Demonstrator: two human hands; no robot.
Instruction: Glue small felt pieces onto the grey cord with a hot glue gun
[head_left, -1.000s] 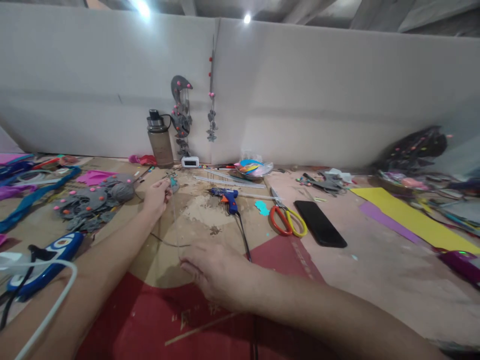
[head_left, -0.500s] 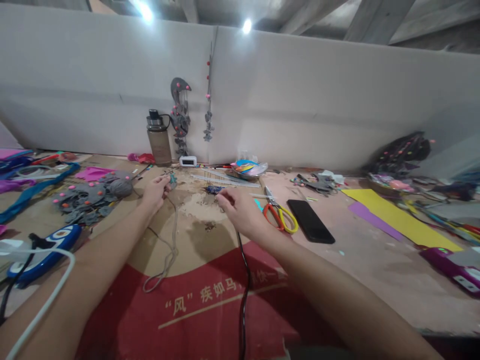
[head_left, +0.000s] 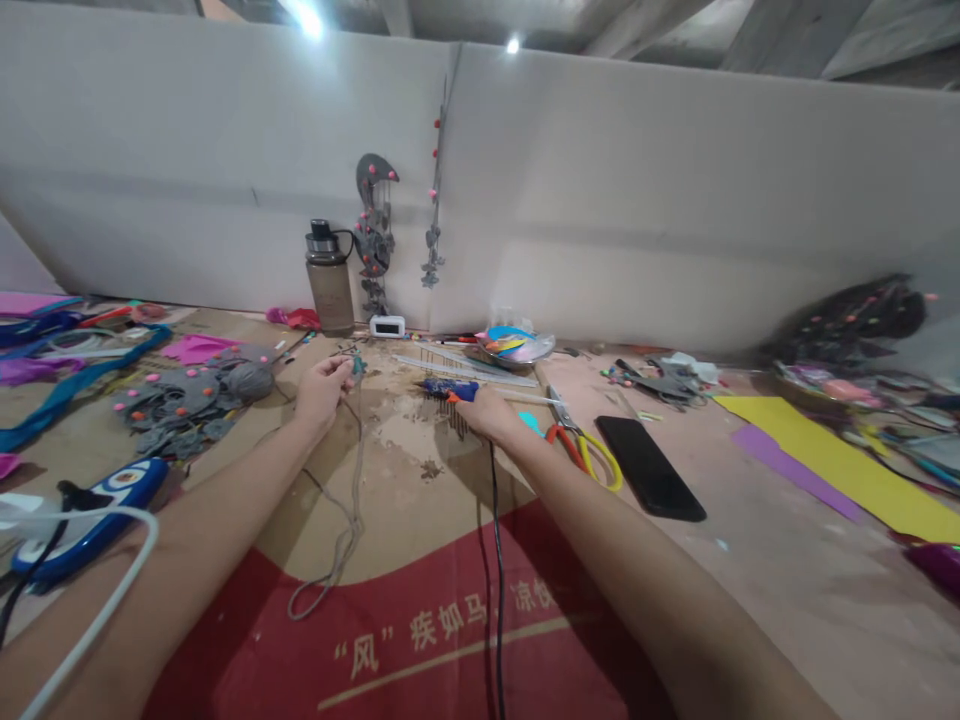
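Observation:
My right hand [head_left: 491, 413] is closed on a blue glue gun [head_left: 448, 388] with an orange trigger, its nozzle pointing left. From its handle a black cord [head_left: 496, 545] runs down over the cardboard. My left hand [head_left: 324, 388] pinches a small teal-grey piece [head_left: 358, 366], whose exact kind I cannot make out. Grey yarn [head_left: 358, 450] hangs below that hand and lies in a loop on the printed cardboard [head_left: 420, 530]. A gap separates the nozzle from the teal-grey piece.
Orange-and-yellow-handled scissors [head_left: 577, 445] and a black phone [head_left: 649, 468] lie right of my right hand. Behind stand a bottle [head_left: 330, 290] and a small white digital clock [head_left: 387, 327]. Grey felt pieces with pompoms [head_left: 187, 395] lie at left, yellow sheet [head_left: 840, 460] at right.
My right hand has taken hold of the glue gun, which now shows more of its blue body and orange trigger. The left hand keeps its pinch. The view has shifted slightly.

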